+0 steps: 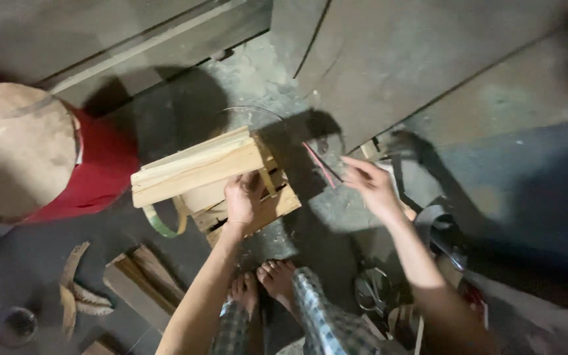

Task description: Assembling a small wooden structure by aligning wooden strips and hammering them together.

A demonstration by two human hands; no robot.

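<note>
Dusty grey concrete floor (494, 98) runs under everything, dim and scuffed, with hard shadows thrown across it. Near the middle of the floor sits a small wooden crate (215, 181) of pale slats, tilted, with a green strap (162, 223) looping out from beneath its near-left corner. The person's left hand (244, 197) rests on the crate's near side, fingers (252, 181) curled over a slat and gripping it. The right hand (371, 184) hovers just right of the crate, its fingers (353, 167) pinching the end of a thin reddish strip (320, 164) that slants up toward the crate. Bare feet (264, 283) stand close behind the crate. Toward the floor's left edge stands a round wooden stump (18, 151) with red cloth (103, 174) beside it; offcut boards (142, 286) lie nearer the person. Scissors (371, 289) lie by the right forearm.
</note>
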